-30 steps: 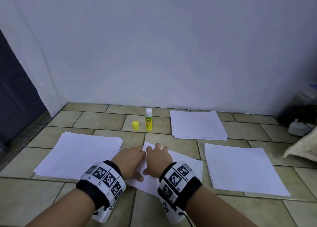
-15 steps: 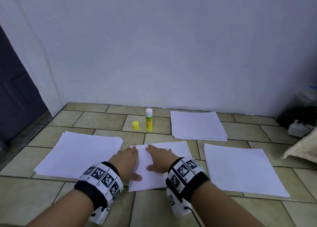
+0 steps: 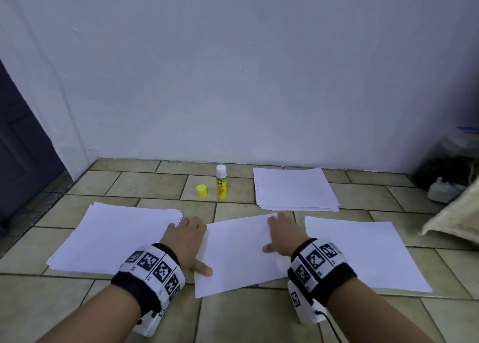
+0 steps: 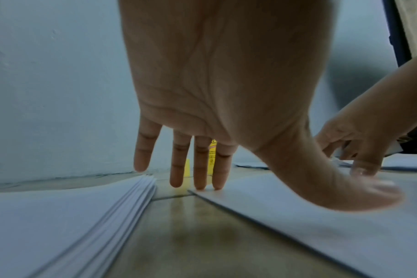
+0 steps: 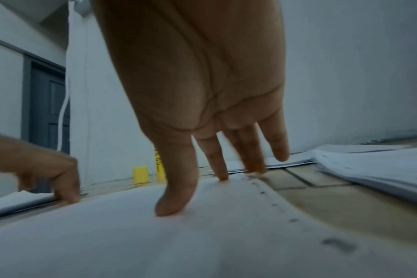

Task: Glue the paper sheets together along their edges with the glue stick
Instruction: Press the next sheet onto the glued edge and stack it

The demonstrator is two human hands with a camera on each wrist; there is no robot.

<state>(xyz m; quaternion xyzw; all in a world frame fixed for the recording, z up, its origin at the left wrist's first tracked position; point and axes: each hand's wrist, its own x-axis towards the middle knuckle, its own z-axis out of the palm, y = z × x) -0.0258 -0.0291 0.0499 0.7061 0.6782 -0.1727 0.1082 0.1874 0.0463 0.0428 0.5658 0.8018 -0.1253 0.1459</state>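
Left hand (image 3: 187,239) flat, fingers straight and spread, thumb pressing the left edge of the middle paper sheet (image 3: 241,252) on the tiled floor (image 3: 155,189). Right hand (image 3: 283,235) likewise spread, fingertips and thumb pressing the sheet's right side near its punched edge. Neither hand grips anything. Paper stack (image 3: 114,236) just outside the left hand; second stack (image 3: 368,252) just outside the right. Beyond the fingertips: uncapped glue stick (image 3: 221,182) upright, yellow cap (image 3: 201,191) beside it, third stack (image 3: 294,188) beyond the right hand.
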